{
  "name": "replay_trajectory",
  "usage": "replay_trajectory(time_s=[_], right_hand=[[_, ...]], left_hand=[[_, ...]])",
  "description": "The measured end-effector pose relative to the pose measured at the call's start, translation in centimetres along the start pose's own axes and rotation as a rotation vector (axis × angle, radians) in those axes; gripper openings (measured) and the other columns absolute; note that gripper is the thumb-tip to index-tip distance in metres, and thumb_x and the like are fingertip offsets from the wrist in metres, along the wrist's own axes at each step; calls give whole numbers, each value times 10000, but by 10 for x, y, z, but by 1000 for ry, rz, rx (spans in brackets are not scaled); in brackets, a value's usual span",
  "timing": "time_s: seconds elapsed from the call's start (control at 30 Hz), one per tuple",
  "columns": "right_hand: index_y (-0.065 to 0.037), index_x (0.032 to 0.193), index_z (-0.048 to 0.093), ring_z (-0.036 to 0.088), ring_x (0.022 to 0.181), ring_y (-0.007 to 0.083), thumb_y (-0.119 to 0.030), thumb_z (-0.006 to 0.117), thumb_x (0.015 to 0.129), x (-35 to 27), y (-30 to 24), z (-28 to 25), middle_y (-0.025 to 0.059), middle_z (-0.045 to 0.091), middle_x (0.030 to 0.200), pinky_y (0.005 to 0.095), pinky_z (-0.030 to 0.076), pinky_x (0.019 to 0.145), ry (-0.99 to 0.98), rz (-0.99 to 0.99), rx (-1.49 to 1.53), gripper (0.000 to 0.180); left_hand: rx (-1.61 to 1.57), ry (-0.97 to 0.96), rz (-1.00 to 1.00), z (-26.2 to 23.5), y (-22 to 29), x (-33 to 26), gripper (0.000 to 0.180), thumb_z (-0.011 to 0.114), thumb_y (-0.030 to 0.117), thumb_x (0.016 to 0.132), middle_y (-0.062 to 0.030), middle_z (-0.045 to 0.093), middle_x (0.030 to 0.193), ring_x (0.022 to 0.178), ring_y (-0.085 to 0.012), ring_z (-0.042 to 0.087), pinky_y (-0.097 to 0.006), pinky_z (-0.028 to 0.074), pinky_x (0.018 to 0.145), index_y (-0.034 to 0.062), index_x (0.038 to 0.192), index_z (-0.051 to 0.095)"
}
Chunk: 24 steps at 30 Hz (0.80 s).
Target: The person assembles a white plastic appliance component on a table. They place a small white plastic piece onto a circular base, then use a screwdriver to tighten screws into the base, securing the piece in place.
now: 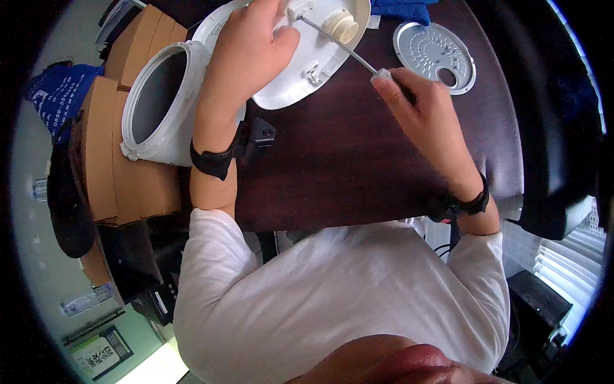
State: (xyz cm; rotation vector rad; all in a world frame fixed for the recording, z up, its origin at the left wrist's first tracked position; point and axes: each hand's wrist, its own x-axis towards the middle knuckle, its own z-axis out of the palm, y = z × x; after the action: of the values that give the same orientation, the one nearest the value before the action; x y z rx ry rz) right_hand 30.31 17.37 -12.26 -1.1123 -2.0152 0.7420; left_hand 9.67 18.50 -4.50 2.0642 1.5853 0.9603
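Note:
My right hand (419,99) is closed around the handle of a screwdriver (345,48). Its long metal shaft slants up and left, and the tip meets a small white fitting on the inside of a white plastic cover (281,89). My left hand (249,48) is bent over the cover beside that fitting, thumb curled in; its fingertips run out at the top edge, so what they grip is hidden. A cream round knob (342,29) stands on the cover near the shaft. A small metal-looking catch (313,77) sits closer to the cover's near edge.
On the dark table (358,166), a white round tub (132,118) lies tipped beside my left forearm. A silver perforated disc (422,51) with a round hole rests at far right, near blue cloth (403,9). Cardboard boxes (102,150) stand left. Straps circle both wrists.

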Motion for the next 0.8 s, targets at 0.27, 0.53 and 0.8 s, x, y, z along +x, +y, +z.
replay_trajectory(time_s=[0.27,0.53,0.8], right_hand=[[41,974,574,397,405,92,-330,397,919,-3,11,-1,24,507,640,218,294,357,-300,553,1013,415],[77,1218,382,343,399,31,-247,349,930,-1,34,-13,39,494,794,156,258,297,-553,550,1522,434],[65,1225,388,302,399,11,-256,368,939,-2,41,-17,28,486,789,147,231,301,-584,559,1559,431]], left_hand=[[-18,17,28,3,-2,-1,509,428,-52,752,-235,554,1129,1073,-282,549,-339,403,921,-10,1259,408],[-36,8,-56,0,10,-1,502,413,-48,755,-244,554,1127,1070,-288,551,-336,403,923,-18,1256,413],[4,48,135,7,-23,2,495,412,-47,759,-254,550,1134,1096,-322,533,-346,390,938,-24,1254,412]])
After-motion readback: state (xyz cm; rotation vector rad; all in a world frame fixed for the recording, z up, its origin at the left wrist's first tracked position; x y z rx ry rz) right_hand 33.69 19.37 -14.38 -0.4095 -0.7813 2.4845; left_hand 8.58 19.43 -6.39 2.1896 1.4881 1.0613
